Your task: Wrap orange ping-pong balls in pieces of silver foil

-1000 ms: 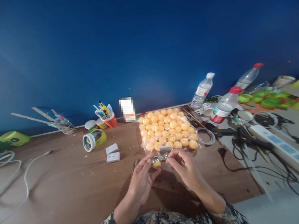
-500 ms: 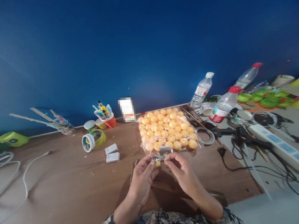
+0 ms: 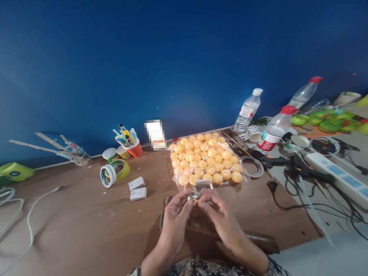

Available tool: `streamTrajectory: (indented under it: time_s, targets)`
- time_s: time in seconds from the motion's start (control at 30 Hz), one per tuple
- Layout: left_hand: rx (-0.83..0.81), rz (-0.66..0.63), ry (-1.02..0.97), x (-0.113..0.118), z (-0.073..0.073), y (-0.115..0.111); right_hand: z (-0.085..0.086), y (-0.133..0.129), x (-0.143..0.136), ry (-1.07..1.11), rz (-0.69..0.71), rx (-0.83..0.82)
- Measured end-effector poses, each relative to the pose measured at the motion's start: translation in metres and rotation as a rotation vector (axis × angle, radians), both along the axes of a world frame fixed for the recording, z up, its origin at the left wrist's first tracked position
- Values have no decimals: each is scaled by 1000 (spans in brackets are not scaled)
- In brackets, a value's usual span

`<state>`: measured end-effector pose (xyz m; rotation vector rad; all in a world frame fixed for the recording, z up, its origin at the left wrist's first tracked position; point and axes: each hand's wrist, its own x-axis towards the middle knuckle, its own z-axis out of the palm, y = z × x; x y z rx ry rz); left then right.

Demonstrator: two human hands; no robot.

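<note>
- Your left hand (image 3: 174,213) is reaching up from the lower edge, its back angling outward, thumb and fingers gripping the small silver-and-yellow ball (image 3: 193,198).
- Your right hand (image 3: 218,211) is leaning in from the other side, wrist lower than fingertips, thumb and fingers closing into a pinch at the ball's right side; what they are pinching is too small to tell.
- Both forearms are slanting inward, so your hands are nearly meeting over the table (image 3: 84,223).
- The ball is sitting between your hands, just in front of an open box (image 3: 203,184), whose raised flap is showing beyond your fingers.
- Beyond the box, a clear bag of orange balls (image 3: 206,159) is lying flat.
- Under your right forearm, a dark brown piece (image 3: 263,242) is lying on the table, partly hidden.
- Left of your hands, two white cartons (image 3: 137,189) are resting close together, with tape rolls (image 3: 115,172) standing behind them and an orange cup (image 3: 135,149) holding pens farther back.
- To the right, a tape ring (image 3: 252,167) is lying beside the bag; a white-capped bottle (image 3: 248,112) and a red-capped bottle (image 3: 275,130) are standing behind it.
- Farther right, black clamps (image 3: 310,171) are lying beside a power strip (image 3: 344,180).
</note>
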<state>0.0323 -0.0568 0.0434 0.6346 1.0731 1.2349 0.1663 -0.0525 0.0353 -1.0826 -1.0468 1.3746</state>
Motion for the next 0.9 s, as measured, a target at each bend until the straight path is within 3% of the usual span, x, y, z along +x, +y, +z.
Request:
streamTrajectory:
  time_s: [0.13,0.33,0.9]
  targets:
    - [4,-2,14,1,1,-1,-8,-3,-4,247,36,-160]
    - [7,-11,7,3,6,0,-10,-4,-7,441,137,-191]
    - [14,4,68,3,8,-1,-7,-3,-6,446,151,-185]
